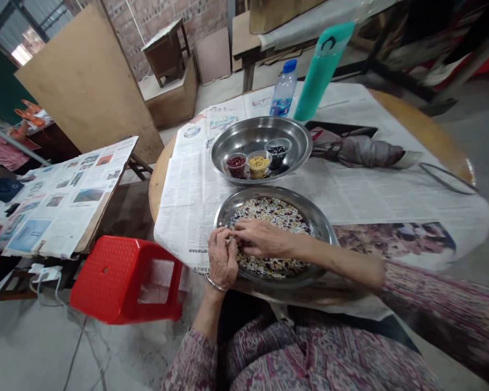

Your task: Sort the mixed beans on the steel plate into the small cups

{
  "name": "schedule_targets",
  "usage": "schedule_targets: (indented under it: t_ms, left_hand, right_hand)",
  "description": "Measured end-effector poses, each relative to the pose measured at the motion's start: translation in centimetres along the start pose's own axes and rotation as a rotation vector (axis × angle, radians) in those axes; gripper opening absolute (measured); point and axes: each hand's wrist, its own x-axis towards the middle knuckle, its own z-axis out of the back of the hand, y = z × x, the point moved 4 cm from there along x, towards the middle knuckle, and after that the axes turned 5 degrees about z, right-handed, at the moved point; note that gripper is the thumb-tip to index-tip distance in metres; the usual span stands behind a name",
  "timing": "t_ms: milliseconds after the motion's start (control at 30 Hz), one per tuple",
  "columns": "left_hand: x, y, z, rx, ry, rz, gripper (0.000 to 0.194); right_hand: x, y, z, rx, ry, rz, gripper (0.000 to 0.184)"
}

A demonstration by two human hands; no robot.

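A round metal basin [326, 228] on the newspaper-covered table holds a mix of white, red, yellow and dark grains and beans [273, 212]. Over its left rim, my left hand [222, 258], with a bracelet at the wrist, has its fingers curled in. My right hand [261, 237] reaches across the mix from the right, fingers bent and meeting the left fingertips. Whatever sits between the fingers is too small to name. Just behind, a second metal basin [244, 133] contains clear cups of red beans [236, 163], yellow beans [258, 164] and black beans [277, 152].
Behind the far basin stand a water bottle [283, 89] and a tall teal bottle [324, 73]. A folded grey umbrella [358, 151] lies to the right. At left are a red stool [110, 277] and another newspaper-covered table [65, 201], with people beside it.
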Motion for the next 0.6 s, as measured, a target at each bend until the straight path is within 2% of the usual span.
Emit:
schedule_targets:
  t_ms: [100,200,267,333,400,467,600]
  left_hand:
    - [0.0,0.0,-0.1,-0.003,0.008,0.006,0.016]
    - [0.1,0.0,-0.1,0.007,0.017,0.004,0.017]
    - [0.2,-0.1,0.0,0.015,0.013,-0.006,0.017]
    - [0.2,-0.2,0.0,0.021,0.012,-0.014,0.017]
    - [0.2,-0.1,0.0,0.026,0.013,-0.022,0.017]
    - [0.2,-0.1,-0.1,0.031,0.015,-0.027,0.017]
    - [0.2,-0.1,-0.1,0.04,0.016,-0.035,0.018]
  right_hand:
    - [-2.8,-1.7,1.5,-0.061,0.018,-0.076,0.015]
    - [-4.6,-4.5,3.3,-0.117,-0.137,-0.272,0.022]
    - [-4.8,-5.7,3.8,-0.182,-0.216,-0.405,0.023]
    - [-4.3,-5.7,3.4,-0.239,-0.223,-0.486,0.026]
    - [-3.3,-4.7,2.7,-0.233,-0.182,-0.463,0.029]
    - [-2.7,-2.8,2.0,-0.149,-0.121,-0.352,0.023]
    - [-3.4,1.0,1.5,0.071,0.007,-0.174,0.016]
